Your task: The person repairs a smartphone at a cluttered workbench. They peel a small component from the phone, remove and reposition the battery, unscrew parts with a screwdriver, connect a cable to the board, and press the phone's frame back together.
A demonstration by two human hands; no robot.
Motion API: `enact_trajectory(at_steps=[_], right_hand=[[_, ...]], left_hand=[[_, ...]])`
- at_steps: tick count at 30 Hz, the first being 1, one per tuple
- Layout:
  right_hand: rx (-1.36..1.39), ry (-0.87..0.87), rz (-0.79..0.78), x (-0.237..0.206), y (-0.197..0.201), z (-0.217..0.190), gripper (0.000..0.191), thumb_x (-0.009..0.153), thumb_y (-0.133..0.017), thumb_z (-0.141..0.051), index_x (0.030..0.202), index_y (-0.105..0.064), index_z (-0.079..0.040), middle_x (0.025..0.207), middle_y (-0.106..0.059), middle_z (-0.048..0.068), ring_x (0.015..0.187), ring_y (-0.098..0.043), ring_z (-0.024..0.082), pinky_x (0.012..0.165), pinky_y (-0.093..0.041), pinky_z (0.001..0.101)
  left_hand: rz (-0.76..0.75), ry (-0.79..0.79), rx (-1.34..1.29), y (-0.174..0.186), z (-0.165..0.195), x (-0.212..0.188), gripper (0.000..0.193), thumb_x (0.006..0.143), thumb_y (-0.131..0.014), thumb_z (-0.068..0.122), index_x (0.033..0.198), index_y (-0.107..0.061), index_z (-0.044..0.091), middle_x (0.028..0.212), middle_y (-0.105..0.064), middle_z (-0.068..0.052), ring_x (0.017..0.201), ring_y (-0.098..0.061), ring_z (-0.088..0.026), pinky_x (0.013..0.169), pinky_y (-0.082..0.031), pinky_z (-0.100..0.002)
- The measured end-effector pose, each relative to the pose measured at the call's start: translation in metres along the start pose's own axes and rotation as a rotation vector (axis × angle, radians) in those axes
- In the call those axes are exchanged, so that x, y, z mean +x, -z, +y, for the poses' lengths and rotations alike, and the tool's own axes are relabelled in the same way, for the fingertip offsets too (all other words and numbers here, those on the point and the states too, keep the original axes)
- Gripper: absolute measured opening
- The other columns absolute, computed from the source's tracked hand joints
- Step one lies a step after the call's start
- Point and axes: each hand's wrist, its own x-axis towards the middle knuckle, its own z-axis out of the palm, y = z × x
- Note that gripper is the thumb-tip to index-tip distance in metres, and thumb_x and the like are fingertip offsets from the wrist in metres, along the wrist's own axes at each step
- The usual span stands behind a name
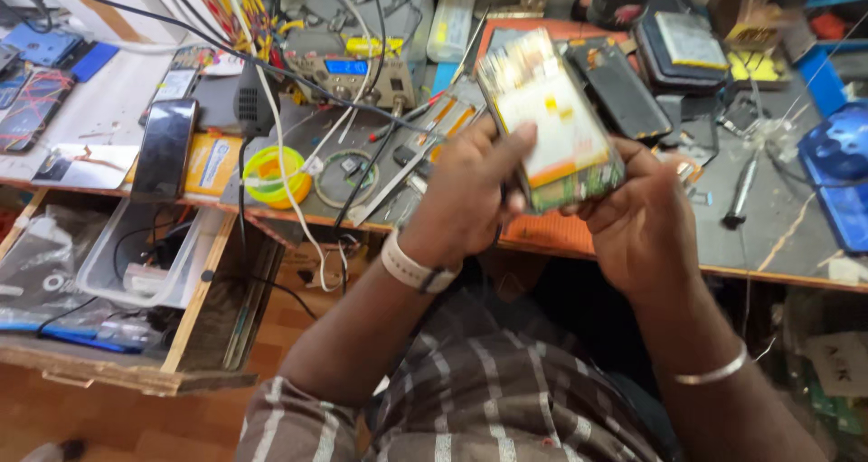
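Both my hands hold an opened phone (548, 118) above the workbench edge, its back off so a pale battery and a green circuit board show. My left hand (466, 195), with a pale wristwatch, grips its left side, thumb lying across the battery. My right hand (637, 218), with a metal bangle on the wrist, cups the phone's lower right end. The phone is tilted, its top end pointing away from me.
A black phone screen (617, 87) lies just behind the held phone. A dark phone (164, 149), yellow tape roll (276, 174), tweezers (398, 174) and a blue-display station (348, 69) sit at left. An open drawer (136, 263) hangs lower left. A screwdriver (740, 191) lies at right.
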Motion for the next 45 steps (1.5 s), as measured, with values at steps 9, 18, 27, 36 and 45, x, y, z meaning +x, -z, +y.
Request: enact_trajectory(at_steps=[9,18,27,36,45], right_hand=[[-0.338,-0.643,-0.311,-0.098,-0.005,0.018,0.043,0.093,-0.072,-0.020,0.130,-0.063,-0.001,0.113,-0.071,0.002,0.098,-0.068,0.011,0.081,-0.062,0.0306],[-0.297,-0.101,0.215,-0.173,0.142,-0.037,0.031,0.091,-0.062,-0.017,0.118,-0.065,0.000,0.087,-0.076,0.014,0.076,-0.067,0.017,0.066,-0.054,0.0310],[0.250,0.321,0.031,-0.161,0.136,-0.033,0.029,0.094,-0.063,-0.015,0.118,-0.065,0.001,0.088,-0.074,0.012,0.077,-0.067,0.015,0.067,-0.054,0.0283],[0.254,0.383,0.013,-0.151,0.121,-0.040,0.028,0.096,-0.064,-0.013,0.118,-0.065,0.002,0.090,-0.073,0.009,0.077,-0.067,0.013,0.068,-0.054,0.0257],[0.059,0.282,0.044,-0.115,0.064,-0.049,0.026,0.098,-0.065,-0.012,0.119,-0.065,0.004,0.091,-0.072,0.007,0.078,-0.067,0.011,0.069,-0.054,0.0231]], left_hand=[[0.054,-0.339,-0.092,0.010,0.051,0.036,0.025,0.109,-0.062,0.025,0.109,-0.059,0.000,0.078,-0.062,-0.004,0.050,-0.049,-0.005,0.043,-0.037,-0.022],[0.035,-0.233,-0.085,0.090,0.058,0.008,0.028,0.107,-0.057,0.020,0.123,-0.057,-0.003,0.114,-0.072,-0.013,0.101,-0.074,-0.017,0.090,-0.063,-0.035],[0.011,-0.145,-0.065,0.117,0.062,-0.011,0.029,0.110,-0.057,0.021,0.126,-0.054,-0.003,0.121,-0.069,-0.013,0.110,-0.071,-0.020,0.099,-0.060,-0.039],[-0.278,0.521,-0.192,0.078,0.049,-0.092,0.041,0.108,-0.055,0.029,0.141,-0.052,0.004,0.116,-0.070,-0.015,0.095,-0.073,-0.024,0.072,-0.065,-0.043],[-0.326,0.256,-0.284,0.033,0.042,-0.069,0.057,0.108,-0.061,0.019,0.156,-0.033,0.005,0.125,-0.068,-0.017,0.105,-0.072,-0.026,0.079,-0.064,-0.041]])
